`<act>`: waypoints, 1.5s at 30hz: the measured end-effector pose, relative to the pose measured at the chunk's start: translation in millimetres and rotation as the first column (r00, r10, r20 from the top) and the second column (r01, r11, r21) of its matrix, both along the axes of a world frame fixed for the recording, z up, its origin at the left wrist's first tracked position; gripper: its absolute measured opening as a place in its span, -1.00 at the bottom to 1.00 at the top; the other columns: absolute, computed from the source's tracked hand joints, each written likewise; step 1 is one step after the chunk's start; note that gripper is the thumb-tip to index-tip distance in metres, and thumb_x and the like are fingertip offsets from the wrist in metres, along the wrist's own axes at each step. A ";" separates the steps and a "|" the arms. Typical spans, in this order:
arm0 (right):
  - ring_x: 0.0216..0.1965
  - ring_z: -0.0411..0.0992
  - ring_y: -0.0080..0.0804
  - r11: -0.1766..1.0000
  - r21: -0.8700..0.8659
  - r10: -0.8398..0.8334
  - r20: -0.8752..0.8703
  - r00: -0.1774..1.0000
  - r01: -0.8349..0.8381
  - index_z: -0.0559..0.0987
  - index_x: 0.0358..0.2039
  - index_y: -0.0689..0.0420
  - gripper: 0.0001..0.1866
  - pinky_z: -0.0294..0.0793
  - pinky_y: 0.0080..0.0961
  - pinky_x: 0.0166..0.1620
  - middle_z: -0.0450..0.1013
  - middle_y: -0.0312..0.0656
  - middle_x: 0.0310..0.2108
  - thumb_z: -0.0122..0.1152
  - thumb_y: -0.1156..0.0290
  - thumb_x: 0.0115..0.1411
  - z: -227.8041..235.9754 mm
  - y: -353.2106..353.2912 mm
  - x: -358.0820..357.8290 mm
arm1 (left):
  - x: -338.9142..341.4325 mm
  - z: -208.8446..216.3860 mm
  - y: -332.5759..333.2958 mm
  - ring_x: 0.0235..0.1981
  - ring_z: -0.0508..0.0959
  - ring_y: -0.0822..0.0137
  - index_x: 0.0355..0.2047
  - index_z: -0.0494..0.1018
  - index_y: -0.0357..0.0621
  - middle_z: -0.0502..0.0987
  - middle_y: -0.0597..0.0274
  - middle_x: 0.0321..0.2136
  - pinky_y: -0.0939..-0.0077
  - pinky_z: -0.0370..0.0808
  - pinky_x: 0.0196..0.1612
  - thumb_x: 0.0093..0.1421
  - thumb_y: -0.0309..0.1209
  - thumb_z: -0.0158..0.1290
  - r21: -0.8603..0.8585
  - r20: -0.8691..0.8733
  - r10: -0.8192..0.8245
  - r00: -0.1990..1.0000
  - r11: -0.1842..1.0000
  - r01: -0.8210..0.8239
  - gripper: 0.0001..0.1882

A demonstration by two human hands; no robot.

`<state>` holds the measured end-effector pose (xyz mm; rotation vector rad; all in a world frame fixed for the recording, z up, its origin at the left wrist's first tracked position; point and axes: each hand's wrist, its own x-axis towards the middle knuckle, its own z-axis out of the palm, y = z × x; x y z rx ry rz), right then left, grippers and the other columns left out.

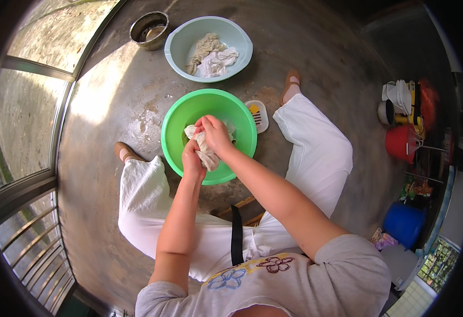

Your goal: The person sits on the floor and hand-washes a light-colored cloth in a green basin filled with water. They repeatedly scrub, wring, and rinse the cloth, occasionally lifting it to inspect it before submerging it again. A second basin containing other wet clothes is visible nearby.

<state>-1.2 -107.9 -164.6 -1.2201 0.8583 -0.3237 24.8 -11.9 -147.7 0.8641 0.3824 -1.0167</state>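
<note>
Both my hands grip a bunched, off-white wet cloth [205, 151] above a bright green basin [170, 129]. My left hand [192, 157] is closed on the cloth's near left side. Crossing over from the right, my right hand [214, 133] has its fingers wrapped round the upper part. One end of the cloth hangs down below my hands, inside the basin's outline. More pale fabric shows behind my right hand, in the basin. How much lies at the bottom is hidden by my hands.
Beyond the green basin stands a pale blue basin [178, 45] holding a beige cloth and a white cloth [218, 62]. A dark metal pot [150, 31] is beside it. To the right sits a white soap dish [264, 117]. A red bucket [399, 143] stands far right; glazed doors line the left.
</note>
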 end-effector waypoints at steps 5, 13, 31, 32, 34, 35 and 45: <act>-0.56 0.32 -0.43 0.973 -0.152 -0.172 0.020 0.985 0.173 0.40 -0.48 0.20 -0.63 0.32 -0.49 -0.41 0.29 -0.26 -0.64 -0.17 0.20 0.34 -2.3 -68.5 -13.8 | 3.2 -1.5 -7.7 -0.14 0.46 0.16 -0.02 0.30 -0.29 0.45 0.08 -0.15 0.30 0.41 -0.03 0.00 -0.47 -0.26 -0.089 -0.016 -0.120 0.993 0.989 0.119 -0.52; -0.34 0.43 -0.13 0.813 -0.545 -0.462 -0.391 0.796 0.204 0.39 -0.35 0.16 -0.89 0.39 -0.30 -0.21 0.43 -0.05 -0.42 -0.03 0.40 0.16 -182.3 -175.3 -100.0 | 15.6 -13.3 -13.2 -0.11 0.47 0.15 0.00 0.30 -0.23 0.44 0.08 -0.12 0.27 0.41 0.00 0.01 -0.42 -0.21 0.051 -0.096 -0.065 0.993 0.996 0.070 -0.51; -0.30 0.41 -0.53 0.939 -0.183 0.271 -0.121 0.955 -0.290 0.49 -0.23 0.21 -0.79 0.42 -0.57 -0.27 0.42 -0.22 -0.22 0.18 0.37 0.17 18.9 -108.1 -37.9 | 22.5 8.3 -6.9 0.00 0.42 0.18 0.10 0.21 -0.32 0.39 0.04 -0.01 0.30 0.37 0.09 0.04 -0.62 -0.16 -0.097 -0.050 -0.080 0.996 0.992 0.075 -0.47; -0.29 0.41 -0.54 0.894 0.011 0.446 -0.138 0.884 -0.449 0.49 -0.22 0.22 -0.77 0.42 -0.57 -0.28 0.45 -0.23 -0.28 0.21 0.39 0.15 44.3 -87.6 -35.6 | 23.0 12.1 -6.5 0.00 0.43 0.21 0.12 0.19 -0.33 0.40 0.05 -0.01 0.33 0.37 0.08 0.09 -0.61 -0.15 -0.066 0.019 -0.101 0.995 0.993 0.102 -0.48; -0.32 0.41 -0.54 0.925 -0.017 0.373 -0.154 0.915 -0.380 0.50 -0.18 0.22 -0.74 0.41 -0.59 -0.31 0.47 -0.25 -0.35 0.23 0.41 0.13 51.1 -50.9 -34.3 | 23.7 15.9 -4.4 -0.02 0.45 0.26 0.17 0.16 -0.34 0.41 0.07 0.01 0.40 0.37 0.07 0.18 -0.59 -0.12 0.004 0.151 -0.142 0.978 0.990 0.143 -0.49; -0.34 0.41 -0.54 0.936 -0.030 0.341 -0.160 0.927 -0.349 0.50 -0.17 0.22 -0.73 0.41 -0.60 -0.33 0.47 -0.26 -0.39 0.25 0.42 0.12 49.3 -40.8 -33.2 | 23.4 8.4 0.1 -0.03 0.46 0.33 0.20 0.14 -0.28 0.42 0.08 0.00 0.46 0.38 0.04 0.22 -0.57 -0.10 0.071 0.281 -0.179 0.943 0.984 0.165 -0.48; -0.44 0.42 -0.30 0.582 -0.720 0.342 -0.206 0.917 -0.379 0.48 -0.33 0.29 -0.78 0.39 -0.41 -0.31 0.46 -0.09 -0.47 0.01 0.36 0.25 102.8 -59.5 -17.8 | 4.2 23.0 15.7 -0.31 0.53 -0.04 -0.05 0.39 -0.08 0.53 -0.03 -0.32 0.17 0.46 -0.28 -0.01 -0.20 0.22 0.592 0.790 -0.597 0.141 0.802 0.077 -0.49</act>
